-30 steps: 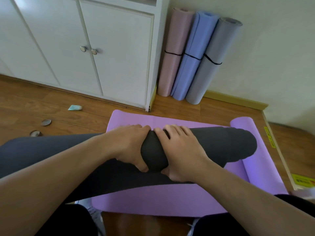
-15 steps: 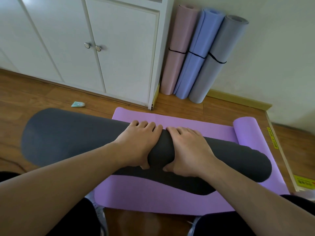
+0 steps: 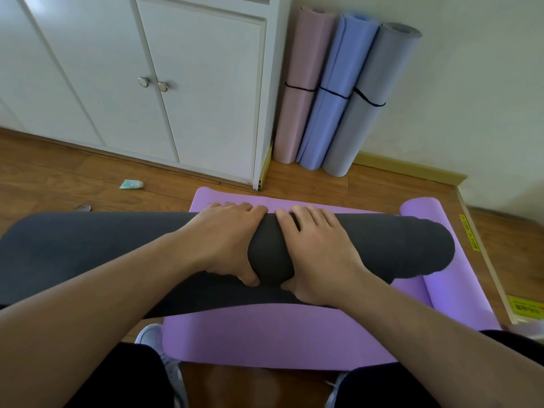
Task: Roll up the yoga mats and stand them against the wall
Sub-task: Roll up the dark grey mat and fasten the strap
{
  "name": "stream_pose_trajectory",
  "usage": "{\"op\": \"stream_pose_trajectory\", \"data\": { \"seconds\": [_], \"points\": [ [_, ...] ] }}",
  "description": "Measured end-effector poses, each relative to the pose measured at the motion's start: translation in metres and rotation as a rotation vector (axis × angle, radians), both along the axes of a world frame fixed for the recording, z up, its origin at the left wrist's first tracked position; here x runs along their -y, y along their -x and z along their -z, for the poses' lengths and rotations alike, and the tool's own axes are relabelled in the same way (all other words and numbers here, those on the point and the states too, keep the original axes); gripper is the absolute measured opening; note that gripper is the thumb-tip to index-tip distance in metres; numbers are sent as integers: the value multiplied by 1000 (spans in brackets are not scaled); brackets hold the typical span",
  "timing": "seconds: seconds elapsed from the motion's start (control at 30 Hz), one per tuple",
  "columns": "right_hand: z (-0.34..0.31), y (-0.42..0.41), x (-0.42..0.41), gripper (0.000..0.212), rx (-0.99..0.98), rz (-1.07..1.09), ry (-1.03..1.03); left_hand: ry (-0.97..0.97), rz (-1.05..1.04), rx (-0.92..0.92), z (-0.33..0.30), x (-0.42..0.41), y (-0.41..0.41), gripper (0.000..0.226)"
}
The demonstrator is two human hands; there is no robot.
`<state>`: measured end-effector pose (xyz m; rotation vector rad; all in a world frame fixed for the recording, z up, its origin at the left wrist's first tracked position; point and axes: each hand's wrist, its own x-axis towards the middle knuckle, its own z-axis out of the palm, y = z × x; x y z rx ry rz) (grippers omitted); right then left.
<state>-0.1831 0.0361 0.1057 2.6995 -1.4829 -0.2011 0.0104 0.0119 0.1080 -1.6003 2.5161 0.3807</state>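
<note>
A small teal scrap [image 3: 131, 184] lies on the wooden floor [image 3: 59, 178] to the left of the dark grey mat [image 3: 88, 245], near the white cabinet [image 3: 176, 83]. The dark grey mat is a thick roll lying sideways across the floor, its right part resting on the flat purple mat [image 3: 265, 340]. The left hand [image 3: 226, 242] grips the middle of the roll, fingers curled over its far side and thumb tucked under the near side. The right hand [image 3: 315, 248] grips the roll just beside it in the same way. Beyond the roll's right half, a pink mat [image 3: 300, 83], a blue mat [image 3: 332, 92] and a light grey mat [image 3: 368, 101] stand rolled and leaning against the wall [image 3: 471, 98], each bound by a black cord. The purple mat's right end [image 3: 424, 210] curls up just past the roll's right tip.
</note>
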Motion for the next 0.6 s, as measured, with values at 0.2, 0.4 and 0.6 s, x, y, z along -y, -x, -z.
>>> {"op": "stream_pose_trajectory", "data": {
  "seconds": [0.2,0.4,0.6],
  "points": [
    [-5,6,8,120,28,15,-54,68,75,27,4,-14,-1,132],
    [-6,6,9,115,80,104,-147,209,120,81,20,-13,6,126],
    [-6,5,0,135,-10,41,-102,91,75,15,17,-5,6,116]
  ]
}}
